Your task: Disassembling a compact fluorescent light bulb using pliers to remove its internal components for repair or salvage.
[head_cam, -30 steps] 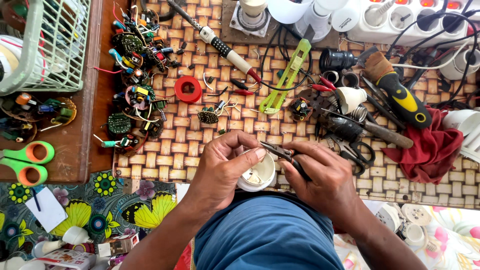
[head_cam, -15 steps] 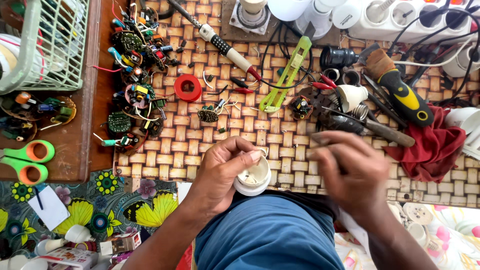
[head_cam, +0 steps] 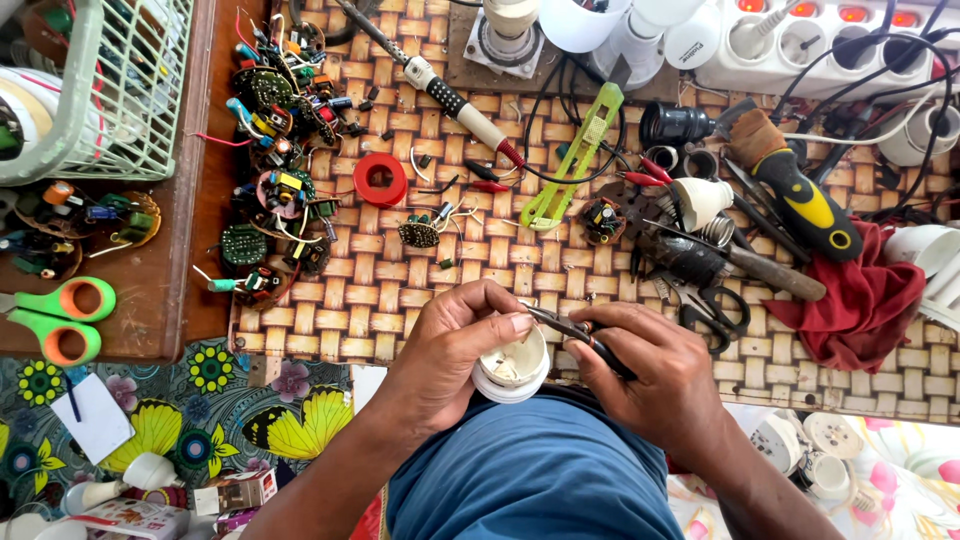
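- The left hand (head_cam: 450,350) grips a white bulb base (head_cam: 512,365), fingers curled round its rim and thumb pressed at the top edge. It is held just off the near edge of the woven mat (head_cam: 400,290), over the person's lap.
- The right hand (head_cam: 655,385) is clenched on dark-handled pliers (head_cam: 575,330), their thin tips reaching to the rim of the bulb base beside the left thumb.
- The bulb base is a small round plastic cup, white outside, paler and hollow inside, with some small fitting showing within; what that fitting is I cannot tell.
- It looks light and stiff, likely thin-walled and a little brittle, with a smooth skin that could slip. Holding it round the outer wall, as the left hand does, seems safest; hard pinching at the rim could crack it.
- On the mat lie a red tape roll (head_cam: 381,180), a green utility knife (head_cam: 575,160), a yellow-and-black screwdriver (head_cam: 800,195) on a red cloth (head_cam: 860,300) near the right edge, and circuit boards (head_cam: 275,140) along the left edge.
- Green-handled scissors (head_cam: 55,320) rest on the wooden table beyond the mat's left edge.
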